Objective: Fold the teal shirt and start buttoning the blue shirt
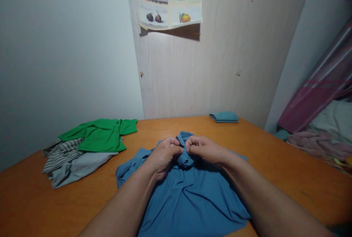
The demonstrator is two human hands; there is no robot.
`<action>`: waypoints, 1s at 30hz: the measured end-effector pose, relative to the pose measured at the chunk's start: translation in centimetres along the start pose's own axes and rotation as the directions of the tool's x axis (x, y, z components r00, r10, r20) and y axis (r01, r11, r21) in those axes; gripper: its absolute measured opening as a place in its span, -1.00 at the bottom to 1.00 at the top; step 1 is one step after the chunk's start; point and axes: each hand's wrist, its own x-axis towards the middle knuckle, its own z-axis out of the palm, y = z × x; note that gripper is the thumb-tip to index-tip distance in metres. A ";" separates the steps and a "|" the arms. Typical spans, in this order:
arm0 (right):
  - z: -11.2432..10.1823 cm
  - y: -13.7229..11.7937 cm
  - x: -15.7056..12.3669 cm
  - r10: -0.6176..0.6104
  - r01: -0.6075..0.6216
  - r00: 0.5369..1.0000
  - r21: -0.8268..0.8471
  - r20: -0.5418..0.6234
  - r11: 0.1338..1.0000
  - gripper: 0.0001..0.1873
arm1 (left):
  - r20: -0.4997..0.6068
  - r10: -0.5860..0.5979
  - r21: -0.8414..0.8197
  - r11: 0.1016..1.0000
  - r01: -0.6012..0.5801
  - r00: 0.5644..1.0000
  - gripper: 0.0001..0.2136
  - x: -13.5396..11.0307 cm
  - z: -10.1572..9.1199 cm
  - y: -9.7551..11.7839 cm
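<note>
A blue collared shirt point(189, 196) lies spread on the orange table in front of me, its collar end facing away and its body loosely wrinkled. My left hand point(166, 152) pinches the cloth just below the collar between thumb and fingers. Close beside it, my right hand point(202, 148) pinches the other side of the same neck opening. Only a small gap parts the two sets of fingertips, and the cloth is raised a little there. Whether a button sits between the fingers is too small to tell. One sleeve shows beyond my left forearm.
On the table point(277, 189) at left lies a pile with a green shirt point(100, 134) over striped cloth point(64, 153) and a grey garment point(82, 169). A folded blue-grey cloth point(224, 117) rests at the far edge. Pink cloth point(320, 143) is heaped beyond the right edge.
</note>
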 end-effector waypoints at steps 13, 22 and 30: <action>0.2 -0.3 -0.1 0.040 -0.047 0.998 -0.145 -0.055 0.988 -0.87 | -0.116 0.071 0.095 0.994 -0.060 0.991 -0.80 0.2 -0.2 0.4; -1.2 -0.1 -0.8 0.046 0.010 0.968 -0.223 0.245 0.975 -0.83 | -0.024 0.327 0.475 0.835 -0.277 0.945 -0.76 0.3 -1.3 1.2; -2.2 0.0 -0.9 0.005 0.049 0.968 -0.210 0.251 0.976 -0.89 | 0.353 0.229 0.664 0.621 -0.416 0.907 -0.79 0.3 -1.8 -0.4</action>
